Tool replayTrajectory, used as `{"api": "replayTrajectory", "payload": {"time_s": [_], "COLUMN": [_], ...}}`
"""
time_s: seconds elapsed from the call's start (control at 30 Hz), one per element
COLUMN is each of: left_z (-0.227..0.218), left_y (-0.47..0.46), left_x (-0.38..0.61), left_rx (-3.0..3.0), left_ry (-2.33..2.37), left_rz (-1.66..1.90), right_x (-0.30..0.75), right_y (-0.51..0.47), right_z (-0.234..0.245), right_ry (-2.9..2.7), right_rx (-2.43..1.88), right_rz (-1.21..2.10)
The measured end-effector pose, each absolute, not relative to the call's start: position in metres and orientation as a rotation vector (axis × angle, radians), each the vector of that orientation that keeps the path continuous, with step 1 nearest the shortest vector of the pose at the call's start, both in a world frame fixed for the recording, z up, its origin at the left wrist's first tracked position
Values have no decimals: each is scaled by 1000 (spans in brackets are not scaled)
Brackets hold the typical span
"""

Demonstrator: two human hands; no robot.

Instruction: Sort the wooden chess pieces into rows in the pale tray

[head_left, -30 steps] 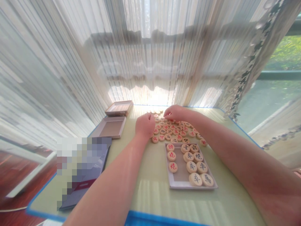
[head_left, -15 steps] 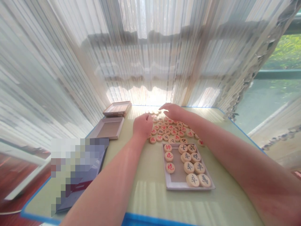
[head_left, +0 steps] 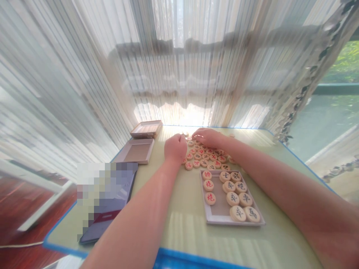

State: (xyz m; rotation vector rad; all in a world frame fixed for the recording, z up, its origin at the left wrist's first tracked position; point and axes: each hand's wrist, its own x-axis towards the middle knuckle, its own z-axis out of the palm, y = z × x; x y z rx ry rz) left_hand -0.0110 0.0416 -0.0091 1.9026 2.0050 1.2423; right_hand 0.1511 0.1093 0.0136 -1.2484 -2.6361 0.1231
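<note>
Several round wooden chess pieces (head_left: 206, 157) with red and black characters lie loose on the pale green table (head_left: 185, 231). My left hand (head_left: 175, 147) is curled into a fist at the left edge of the pile; what it holds, if anything, is hidden. My right hand (head_left: 207, 137) rests palm down on the far pieces, fingers bent onto them. Nearer me a shallow white tray (head_left: 220, 215) holds several pieces, red ones on its left, black ones on its right.
Two shallow box halves (head_left: 136, 152) (head_left: 146, 129) sit at the far left of the table. A dark folded board or folder (head_left: 112, 209) lies at the left front. Sheer curtains (head_left: 179, 67) close off the far edge. The table has a blue rim (head_left: 196, 261).
My right hand has come down from a raised, reaching pose onto the far pieces. My left fist has stayed by the pile. The view has shifted slightly left.
</note>
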Motion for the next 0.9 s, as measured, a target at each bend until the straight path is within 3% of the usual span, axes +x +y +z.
{"api": "replayTrajectory", "payload": {"time_s": [0.27,0.73,0.9], "left_z": [-5,-7,-7], "left_y": [39,39,40], "left_x": [-9,-9,-8], "left_rx": [1929,1948,1968], "left_ry": [1997,1988,1979], "left_rz": [1205,1212,1221], "right_x": [161,166,164], "right_y": [111,115,113], "right_z": [23,14,12], "right_ry": [-2543,-2496,-2413], "right_rx": [-1525,-1363,-1217], "right_rz": [201,328,216]}}
